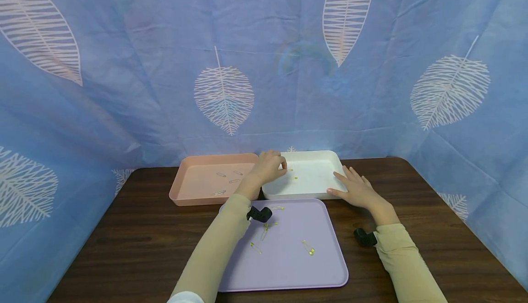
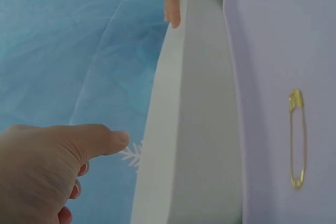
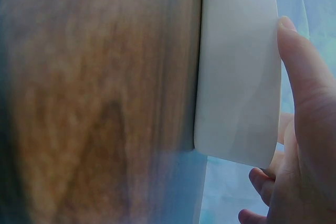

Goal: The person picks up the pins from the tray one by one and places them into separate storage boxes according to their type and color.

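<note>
Pink tray holds silver pins; left sleeve obstructs the left side of the lilac tray, where loose pins lie; left grip, fingers bent, contents undeterminable; gold pins lie just right, inside white tray; right grip, spread wide, touches its rim.

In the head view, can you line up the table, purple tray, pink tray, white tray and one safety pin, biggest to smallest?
1. Table
2. Purple tray, which also sits nearer the camera
3. Pink tray and white tray: too alike to rank
4. Safety pin
</note>
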A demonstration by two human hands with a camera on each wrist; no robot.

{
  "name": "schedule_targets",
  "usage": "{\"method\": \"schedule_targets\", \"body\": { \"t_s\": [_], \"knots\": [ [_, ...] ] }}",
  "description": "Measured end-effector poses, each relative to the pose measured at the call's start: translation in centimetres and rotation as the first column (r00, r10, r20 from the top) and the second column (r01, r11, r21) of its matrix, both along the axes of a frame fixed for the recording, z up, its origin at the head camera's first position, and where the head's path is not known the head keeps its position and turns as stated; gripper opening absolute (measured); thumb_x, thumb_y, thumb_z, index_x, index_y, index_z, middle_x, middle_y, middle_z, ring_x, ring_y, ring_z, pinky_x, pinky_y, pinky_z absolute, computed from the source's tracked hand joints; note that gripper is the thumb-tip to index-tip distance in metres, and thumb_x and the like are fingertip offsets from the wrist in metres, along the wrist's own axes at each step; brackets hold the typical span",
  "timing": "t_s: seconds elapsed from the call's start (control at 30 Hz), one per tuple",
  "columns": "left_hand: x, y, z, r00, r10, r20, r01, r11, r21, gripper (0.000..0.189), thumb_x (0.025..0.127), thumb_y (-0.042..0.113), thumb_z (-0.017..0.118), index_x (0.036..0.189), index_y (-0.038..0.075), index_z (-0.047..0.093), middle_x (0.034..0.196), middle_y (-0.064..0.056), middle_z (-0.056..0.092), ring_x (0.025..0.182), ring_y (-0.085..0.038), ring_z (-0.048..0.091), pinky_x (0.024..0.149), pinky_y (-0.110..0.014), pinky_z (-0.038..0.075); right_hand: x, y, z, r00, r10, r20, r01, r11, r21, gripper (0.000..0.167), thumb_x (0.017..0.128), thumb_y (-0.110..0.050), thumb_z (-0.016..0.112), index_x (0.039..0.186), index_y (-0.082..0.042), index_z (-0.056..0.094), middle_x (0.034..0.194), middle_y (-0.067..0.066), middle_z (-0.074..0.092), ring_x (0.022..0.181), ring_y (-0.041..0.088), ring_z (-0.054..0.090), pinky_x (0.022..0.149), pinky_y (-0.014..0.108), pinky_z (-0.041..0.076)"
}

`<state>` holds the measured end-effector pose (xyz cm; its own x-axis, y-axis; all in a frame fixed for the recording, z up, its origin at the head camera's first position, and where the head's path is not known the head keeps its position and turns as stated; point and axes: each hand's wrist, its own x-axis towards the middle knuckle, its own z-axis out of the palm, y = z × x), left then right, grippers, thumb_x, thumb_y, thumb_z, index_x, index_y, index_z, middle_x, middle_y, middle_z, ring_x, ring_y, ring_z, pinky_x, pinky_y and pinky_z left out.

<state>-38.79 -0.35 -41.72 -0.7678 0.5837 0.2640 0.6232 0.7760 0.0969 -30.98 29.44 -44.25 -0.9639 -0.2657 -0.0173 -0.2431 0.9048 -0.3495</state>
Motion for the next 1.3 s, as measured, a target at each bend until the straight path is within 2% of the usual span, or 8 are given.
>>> {"method": "schedule_targets", "body": {
  "t_s": [0.1, 0.27, 0.37, 0.67, 0.83, 0.97, 1.1, 1.3],
  "knots": [
    [0.6, -0.7, 0.2, 1.000, -0.001, -0.010, 0.001, 1.000, -0.007, 0.010, 0.094, 0.029, 0.064, 0.089, 0.024, 0.072, 0.087, 0.004, 0.059, 0.081, -0.017, 0.047, 0.077, -0.032, 0.032, 0.1, 0.0, 0.0, 1.000, 0.000, 0.002, 0.000, 1.000, -0.006, 0.084, 0.093, -0.057, 0.053, 0.152, -0.002, 0.030, 0.159, 0.032, 0.008, 0.146, 0.052, 0.005, 0.110, 0.073, 0.006],
    [1.8, -1.8, 0.4, 0.999, -0.009, -0.043, 0.009, 1.000, 0.011, 0.008, 0.092, 0.027, 0.067, 0.088, 0.023, 0.072, 0.088, 0.002, 0.060, 0.083, -0.017, 0.047, 0.084, -0.039, 0.039, 0.2, -0.1, 0.0, 1.000, -0.001, 0.001, 0.001, 1.000, -0.001, 0.083, 0.093, -0.057, 0.053, 0.152, -0.002, 0.031, 0.159, 0.032, 0.008, 0.146, 0.052, 0.006, 0.110, 0.074, 0.006],
    [2.4, -2.4, 0.4, 0.997, -0.028, -0.068, 0.031, 0.999, 0.037, 0.007, 0.091, 0.026, 0.069, 0.087, 0.021, 0.072, 0.088, 0.001, 0.060, 0.081, -0.018, 0.045, 0.083, -0.039, 0.040, 0.2, -0.1, -0.1, 1.000, -0.002, -0.002, 0.002, 1.000, 0.002, 0.083, 0.093, -0.057, 0.053, 0.152, -0.003, 0.031, 0.159, 0.032, 0.008, 0.146, 0.052, 0.006, 0.110, 0.074, 0.006],
    [4.3, -4.3, 0.1, 0.981, -0.087, -0.173, 0.096, 0.994, 0.044, 0.006, 0.088, 0.025, 0.072, 0.084, 0.021, 0.073, 0.078, 0.003, 0.055, 0.072, -0.016, 0.033, 0.076, -0.032, 0.029, 0.0, 0.1, -0.3, 1.000, -0.005, -0.006, 0.005, 1.000, 0.009, 0.084, 0.093, -0.059, 0.053, 0.152, -0.004, 0.031, 0.159, 0.031, 0.008, 0.147, 0.051, 0.006, 0.110, 0.074, 0.006],
    [5.2, -5.2, -0.3, 0.979, -0.113, -0.170, 0.124, 0.991, 0.052, 0.005, 0.089, 0.023, 0.071, 0.084, 0.022, 0.073, 0.078, 0.003, 0.054, 0.072, -0.014, 0.031, 0.071, -0.029, 0.023, -0.2, 0.1, -0.3, 1.000, -0.007, -0.004, 0.007, 1.000, 0.009, 0.084, 0.093, -0.059, 0.053, 0.152, -0.004, 0.030, 0.159, 0.031, 0.008, 0.147, 0.051, 0.006, 0.110, 0.074, 0.006],
    [5.8, -5.9, -0.7, 0.980, -0.125, -0.153, 0.137, 0.988, 0.068, 0.006, 0.087, 0.023, 0.072, 0.082, 0.023, 0.073, 0.076, 0.005, 0.053, 0.074, -0.013, 0.037, 0.070, -0.027, 0.028, -0.2, 0.1, -0.3, 1.000, -0.006, -0.005, 0.006, 1.000, 0.007, 0.084, 0.093, -0.059, 0.052, 0.152, -0.004, 0.030, 0.159, 0.031, 0.008, 0.147, 0.051, 0.006, 0.110, 0.074, 0.006],
    [6.5, -6.7, -1.2, 0.986, -0.136, -0.094, 0.144, 0.986, 0.083, 0.006, 0.086, 0.025, 0.072, 0.081, 0.023, 0.073, 0.076, 0.006, 0.055, 0.077, -0.012, 0.042, 0.072, -0.028, 0.033, -0.2, 0.0, -0.3, 1.000, -0.005, -0.001, 0.005, 1.000, 0.004, 0.084, 0.093, -0.059, 0.052, 0.152, -0.004, 0.030, 0.159, 0.031, 0.008, 0.146, 0.051, 0.005, 0.110, 0.074, 0.006],
    [7.6, -7.4, -1.9, 0.988, -0.157, 0.003, 0.156, 0.982, 0.108, 0.006, 0.085, 0.028, 0.074, 0.085, 0.022, 0.074, 0.078, 0.002, 0.058, 0.078, -0.010, 0.038, 0.076, -0.028, 0.033, -0.1, 0.0, -0.3, 1.000, -0.006, -0.002, 0.006, 1.000, 0.004, 0.084, 0.093, -0.059, 0.052, 0.152, -0.004, 0.030, 0.159, 0.031, 0.008, 0.146, 0.051, 0.006, 0.110, 0.074, 0.006]
  ]
}}
